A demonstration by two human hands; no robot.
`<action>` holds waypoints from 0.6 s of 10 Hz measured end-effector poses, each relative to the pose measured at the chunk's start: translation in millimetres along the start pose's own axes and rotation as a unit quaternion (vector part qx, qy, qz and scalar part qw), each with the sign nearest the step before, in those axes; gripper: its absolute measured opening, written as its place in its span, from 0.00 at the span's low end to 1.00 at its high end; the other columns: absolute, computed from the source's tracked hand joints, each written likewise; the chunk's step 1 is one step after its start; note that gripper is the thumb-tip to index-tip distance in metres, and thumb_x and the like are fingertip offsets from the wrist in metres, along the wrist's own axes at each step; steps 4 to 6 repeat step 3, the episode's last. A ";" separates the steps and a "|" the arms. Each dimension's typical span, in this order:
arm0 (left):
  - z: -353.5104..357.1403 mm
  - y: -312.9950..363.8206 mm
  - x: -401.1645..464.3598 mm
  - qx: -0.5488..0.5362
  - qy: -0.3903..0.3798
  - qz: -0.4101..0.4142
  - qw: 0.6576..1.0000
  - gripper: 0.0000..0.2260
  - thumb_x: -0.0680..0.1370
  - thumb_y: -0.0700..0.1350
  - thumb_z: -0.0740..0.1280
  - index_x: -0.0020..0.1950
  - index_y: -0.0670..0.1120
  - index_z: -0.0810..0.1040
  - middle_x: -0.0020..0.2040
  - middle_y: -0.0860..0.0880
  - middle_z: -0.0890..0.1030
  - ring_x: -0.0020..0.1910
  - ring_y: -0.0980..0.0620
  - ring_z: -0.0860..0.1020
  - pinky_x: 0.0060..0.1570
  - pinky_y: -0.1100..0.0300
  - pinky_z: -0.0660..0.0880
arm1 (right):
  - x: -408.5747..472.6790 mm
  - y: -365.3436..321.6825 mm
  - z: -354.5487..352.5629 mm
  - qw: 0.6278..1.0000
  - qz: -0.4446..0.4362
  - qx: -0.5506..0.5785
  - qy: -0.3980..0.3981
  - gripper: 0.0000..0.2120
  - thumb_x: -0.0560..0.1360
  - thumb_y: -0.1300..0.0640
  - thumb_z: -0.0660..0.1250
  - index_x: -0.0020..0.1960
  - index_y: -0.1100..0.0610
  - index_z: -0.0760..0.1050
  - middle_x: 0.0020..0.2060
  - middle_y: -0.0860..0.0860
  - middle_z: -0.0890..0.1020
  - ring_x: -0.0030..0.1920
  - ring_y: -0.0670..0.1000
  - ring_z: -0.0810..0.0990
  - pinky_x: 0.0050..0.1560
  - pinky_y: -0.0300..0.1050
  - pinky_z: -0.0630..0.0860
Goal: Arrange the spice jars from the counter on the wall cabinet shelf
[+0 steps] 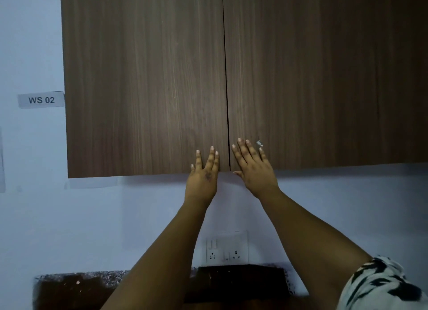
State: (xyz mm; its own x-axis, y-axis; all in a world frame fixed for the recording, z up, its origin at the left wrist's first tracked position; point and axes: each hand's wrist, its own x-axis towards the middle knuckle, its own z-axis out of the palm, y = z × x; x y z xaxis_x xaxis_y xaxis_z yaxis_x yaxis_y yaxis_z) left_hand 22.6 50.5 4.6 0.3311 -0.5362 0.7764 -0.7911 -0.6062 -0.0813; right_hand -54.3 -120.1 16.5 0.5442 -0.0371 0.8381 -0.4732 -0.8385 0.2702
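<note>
— Where are the hands?
— Both are flat on the closed wall cabinet (143,82), at its bottom edge beside the centre seam. The left hand (203,170) and right hand (252,168) hold nothing, fingers straight and spread.
— The spice jars?
— Not visible; only the surface (76,284) shows below.

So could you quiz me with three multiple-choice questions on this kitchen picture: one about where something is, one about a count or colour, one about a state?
1. Where is the grey label reading WS 02?
A. on the wall left of the cabinet
B. on a door
C. on the counter

2. How many doors does the dark brown wood-grain wall cabinet show?
A. one
B. two
C. four

3. How are the doors?
A. both closed
B. both open
C. one removed

Answers: 1 A, it sits on the pale wall by the cabinet's left edge. 2 B, one seam divides them. 3 A, left hand and right hand lie flat on closed fronts.
</note>
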 end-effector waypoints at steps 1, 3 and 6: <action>-0.9 8.1 -5.6 -0.017 -0.001 -0.015 1.000 0.27 0.84 0.44 0.49 0.79 0.46 0.39 0.79 0.48 0.35 0.77 0.39 0.35 0.77 0.43 0.45 | -3.6 -11.7 -11.8 0.998 0.023 0.049 -0.031 0.38 0.80 0.43 0.58 0.78 0.55 0.38 0.78 0.53 0.40 0.78 0.53 0.39 0.76 0.55 0.45; -6.6 30.1 -4.2 -0.067 0.085 -0.008 0.994 0.26 0.85 0.48 0.47 0.79 0.42 0.42 0.80 0.44 0.40 0.78 0.47 0.37 0.76 0.52 0.36 | -4.4 -24.8 -36.9 0.981 0.057 0.180 -0.036 0.33 0.83 0.45 0.49 0.79 0.57 0.37 0.78 0.52 0.37 0.78 0.51 0.35 0.78 0.52 0.41; -6.6 30.1 -4.2 -0.067 0.085 -0.008 0.994 0.26 0.85 0.48 0.47 0.79 0.42 0.42 0.80 0.44 0.40 0.78 0.47 0.37 0.76 0.52 0.36 | -4.4 -24.8 -36.9 0.981 0.057 0.180 -0.036 0.33 0.83 0.45 0.49 0.79 0.57 0.37 0.78 0.52 0.37 0.78 0.51 0.35 0.78 0.52 0.41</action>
